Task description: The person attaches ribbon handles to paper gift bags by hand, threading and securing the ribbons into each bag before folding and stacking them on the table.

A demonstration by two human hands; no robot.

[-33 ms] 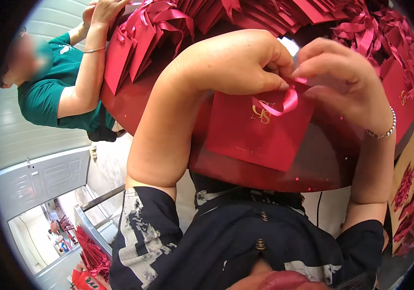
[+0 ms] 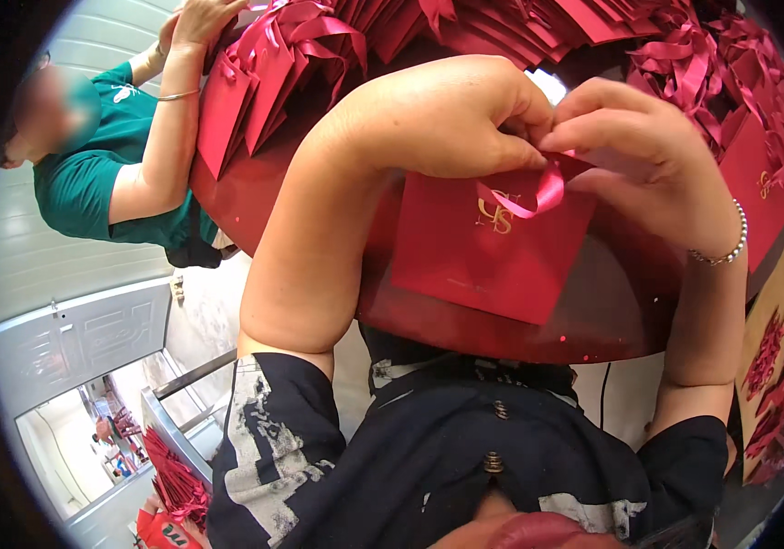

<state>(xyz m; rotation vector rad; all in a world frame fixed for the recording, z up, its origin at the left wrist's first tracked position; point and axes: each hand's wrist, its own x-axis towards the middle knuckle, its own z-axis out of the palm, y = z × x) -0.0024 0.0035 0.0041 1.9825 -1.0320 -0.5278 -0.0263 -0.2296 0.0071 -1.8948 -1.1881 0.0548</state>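
A red paper gift bag [image 2: 479, 265] with gold lettering lies on the dark red table in front of me. A glossy pink ribbon [image 2: 549, 190] loops over its top edge. My left hand [image 2: 474, 119] is closed at that edge, thumb and fingers pinching the ribbon. Close beside it, my right hand [image 2: 648, 151] has its index finger and thumb curled round the ribbon at the bag's top right corner. The fingertips of both hands nearly meet, and the ribbon between them is partly hidden.
Many red bags with ribbons [image 2: 291, 55] stand stacked along the table's far side, with another heap [image 2: 712, 82] at the right. A co-worker in a green shirt [image 2: 104, 156] stands at the left. A wooden surface [image 2: 762, 320] with red ribbons lies at the far right.
My right hand, blurred before, has shifted slightly left and its index fingertip now reaches my left fingers. The left hand and the bag stay nearly in place.
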